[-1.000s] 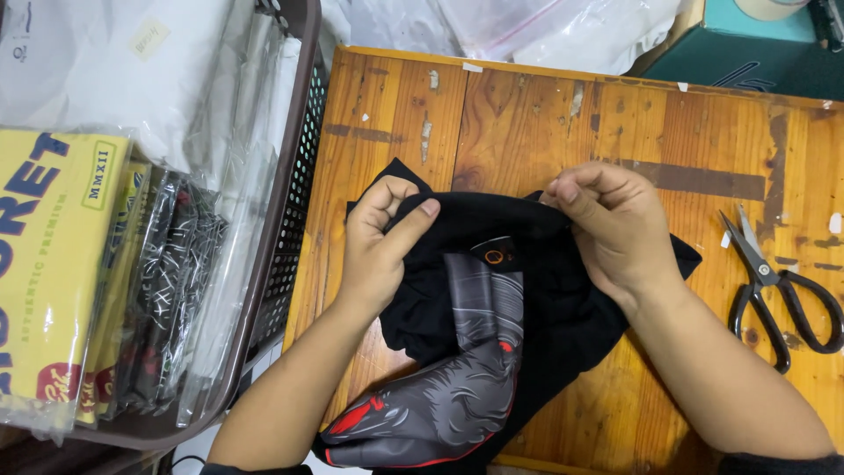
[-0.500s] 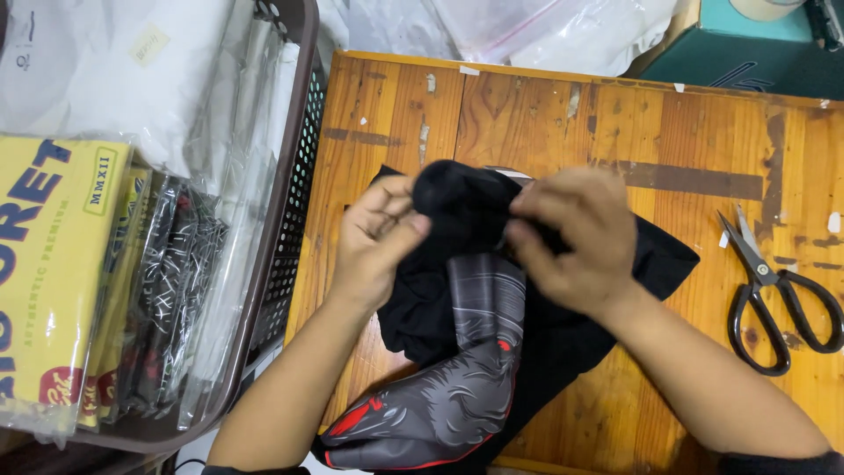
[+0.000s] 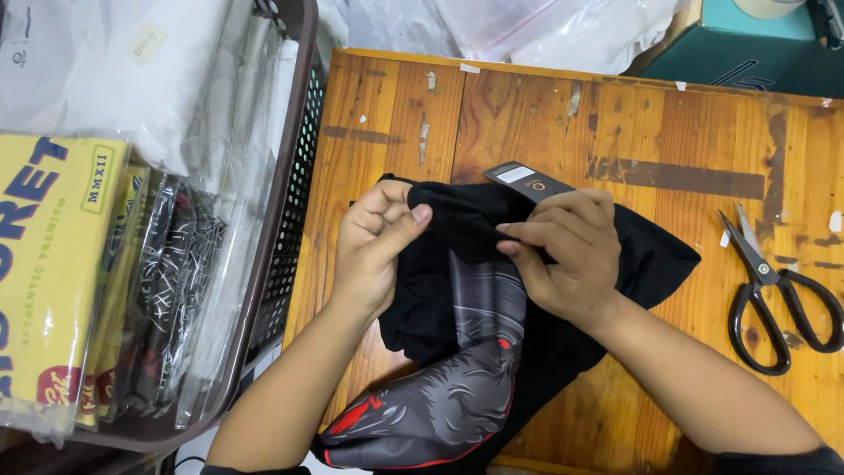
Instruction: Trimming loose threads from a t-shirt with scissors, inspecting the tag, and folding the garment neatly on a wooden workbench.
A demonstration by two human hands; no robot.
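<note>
Both hands, left hand (image 3: pixel 374 251) and right hand (image 3: pixel 563 259), had fingers clamped on the black garment (image 3: pixel 466 334), half-gathered beside the scissors (image 3: pixel 778 299); its printed sleeve lay unfolded.

Both hands grip a black garment (image 3: pixel 563 352) with a grey and red print on the wooden surface (image 3: pixel 668 141): the left hand (image 3: pixel 374 251) pinches its folded edge, the right hand (image 3: pixel 563 255) holds fabric beside a dark tag (image 3: pixel 526 182). Black scissors (image 3: pixel 774 295) lie right; a brown basket (image 3: pixel 277 255) of bagged clothes stands left.
</note>
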